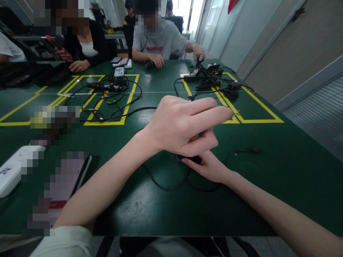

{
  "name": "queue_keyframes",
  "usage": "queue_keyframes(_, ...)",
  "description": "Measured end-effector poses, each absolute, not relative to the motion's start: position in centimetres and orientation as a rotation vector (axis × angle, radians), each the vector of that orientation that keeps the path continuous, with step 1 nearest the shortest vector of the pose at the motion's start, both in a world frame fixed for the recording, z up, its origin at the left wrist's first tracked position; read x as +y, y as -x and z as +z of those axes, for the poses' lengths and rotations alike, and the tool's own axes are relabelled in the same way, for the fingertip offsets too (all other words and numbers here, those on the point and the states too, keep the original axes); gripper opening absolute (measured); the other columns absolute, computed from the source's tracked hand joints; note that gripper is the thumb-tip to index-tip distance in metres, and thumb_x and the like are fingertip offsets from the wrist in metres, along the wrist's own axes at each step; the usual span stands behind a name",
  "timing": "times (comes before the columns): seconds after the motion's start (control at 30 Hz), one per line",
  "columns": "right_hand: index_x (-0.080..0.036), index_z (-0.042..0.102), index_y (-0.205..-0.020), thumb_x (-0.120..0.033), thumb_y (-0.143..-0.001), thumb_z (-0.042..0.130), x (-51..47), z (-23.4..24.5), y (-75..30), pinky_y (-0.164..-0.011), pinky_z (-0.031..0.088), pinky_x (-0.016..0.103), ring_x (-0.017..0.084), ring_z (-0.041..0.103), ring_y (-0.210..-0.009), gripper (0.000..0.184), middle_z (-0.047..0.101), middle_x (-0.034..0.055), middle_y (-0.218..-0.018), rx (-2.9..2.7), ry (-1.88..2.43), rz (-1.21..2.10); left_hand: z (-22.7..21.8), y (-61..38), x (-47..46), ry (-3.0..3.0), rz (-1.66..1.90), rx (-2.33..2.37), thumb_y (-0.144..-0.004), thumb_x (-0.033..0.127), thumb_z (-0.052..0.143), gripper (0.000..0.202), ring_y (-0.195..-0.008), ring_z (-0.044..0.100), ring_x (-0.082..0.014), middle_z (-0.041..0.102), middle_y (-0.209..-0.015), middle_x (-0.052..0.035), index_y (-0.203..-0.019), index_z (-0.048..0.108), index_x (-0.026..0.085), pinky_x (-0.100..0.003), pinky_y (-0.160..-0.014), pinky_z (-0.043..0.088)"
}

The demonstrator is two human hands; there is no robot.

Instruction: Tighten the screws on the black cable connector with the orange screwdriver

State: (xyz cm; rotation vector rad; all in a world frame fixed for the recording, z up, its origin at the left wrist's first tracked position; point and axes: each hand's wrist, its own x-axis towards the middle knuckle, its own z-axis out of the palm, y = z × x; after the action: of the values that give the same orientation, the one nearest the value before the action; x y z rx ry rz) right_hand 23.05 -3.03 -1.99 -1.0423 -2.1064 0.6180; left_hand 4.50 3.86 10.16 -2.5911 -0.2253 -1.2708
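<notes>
My left hand (184,125) hovers over the middle of the green table (268,178), index and middle fingers stretched to the right, thumb curled under against something small and red-orange that I cannot make out. Just below it, my right hand (209,166) rests on the table with its fingers closed on a small black device (191,159). A black cable (166,184) loops from that device across the tabletop, and another stretch runs right to a plug end (253,150). Most of the device is hidden by my two hands.
Yellow tape outlines mark boxes on the table. A tangle of black cables and gadgets (211,80) lies far right, another cable pile (112,89) far left. A white box (13,171) sits near left. Two people sit across the table, hands resting on it.
</notes>
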Motion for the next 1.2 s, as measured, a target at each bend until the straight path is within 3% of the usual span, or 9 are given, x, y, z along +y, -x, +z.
queue_keyframes(0.23, -0.021, 0.071, -0.106, -0.03, -0.1, 0.064, -2.9, -1.8, -23.0, -0.089, 0.063, 0.044, 0.028, 0.074, -0.098, 0.013, 0.08, 0.0102, -0.106, -2.125, 1.028, 0.614, 10.3, -4.6, 4.0, 2.551, -1.293, -0.224, -0.096, 0.019, 0.035, 0.038, -0.066, 0.07, -0.0118, 0.077, -0.091, 0.0016, -0.106, 0.071, 0.026, -0.027, -0.061, 0.051)
queue_keyframes(0.57, -0.019, 0.07, -0.11, -0.028, -0.1, 0.064, -2.9, -2.0, -23.1, -0.09, 0.064, 0.044, 0.029, 0.075, -0.102, 0.015, 0.081, 0.0119, -0.11, -2.147, 1.014, 0.582, 10.9, -4.3, 3.5, 2.764, -1.286, -0.264, -0.098, 0.014, 0.043, 0.033, -0.073, 0.073, -0.013, 0.076, -0.089, -0.0016, -0.11, 0.072, 0.024, -0.026, -0.058, 0.047)
queue_keyframes(0.73, -0.019, 0.07, -0.114, -0.027, -0.099, 0.064, -2.9, -2.1, -23.2, -0.092, 0.064, 0.045, 0.029, 0.075, -0.105, 0.017, 0.081, 0.0123, -0.112, -2.153, 1.027, 0.574, 11.2, -4.2, 3.5, 2.888, -1.241, -0.254, -0.106, 0.03, 0.051, 0.022, -0.078, 0.073, -0.0139, 0.077, -0.088, -0.0035, -0.103, 0.071, 0.021, -0.025, -0.061, 0.047)
queue_keyframes(1.0, -0.019, 0.07, -0.112, -0.025, -0.098, 0.066, -2.9, -2.0, -23.1, -0.095, 0.064, 0.045, 0.03, 0.076, -0.108, 0.016, 0.08, 0.0123, -0.112, -2.152, 1.053, 0.596, 10.5, -4.5, 4.2, 2.797, -1.228, -0.341, -0.106, 0.05, 0.051, 0.043, -0.06, 0.063, -0.0125, 0.062, -0.062, 0.0008, -0.075, 0.058, 0.02, -0.027, -0.052, 0.033)
queue_keyframes(1.1, -0.019, 0.07, -0.112, -0.026, -0.099, 0.065, -2.9, -1.9, -23.1, -0.094, 0.064, 0.044, 0.029, 0.076, -0.106, 0.016, 0.08, 0.0118, -0.112, -2.156, 1.042, 0.598, 10.5, -4.5, 4.1, 2.807, -1.257, -0.358, -0.105, 0.044, 0.049, 0.039, -0.057, 0.06, -0.0121, 0.058, -0.058, 0.0024, -0.075, 0.056, 0.021, -0.027, -0.051, 0.031)
queue_keyframes(1.2, -0.019, 0.07, -0.111, -0.028, -0.1, 0.064, -2.9, -2.0, -23.1, -0.092, 0.064, 0.044, 0.028, 0.075, -0.103, 0.016, 0.08, 0.0117, -0.11, -2.158, 1.028, 0.591, 10.7, -4.4, 3.8, 2.872, -1.275, -0.337, -0.101, 0.027, 0.046, 0.028, -0.055, 0.059, -0.0116, 0.058, -0.058, 0.0028, -0.076, 0.057, 0.021, -0.027, -0.051, 0.033)
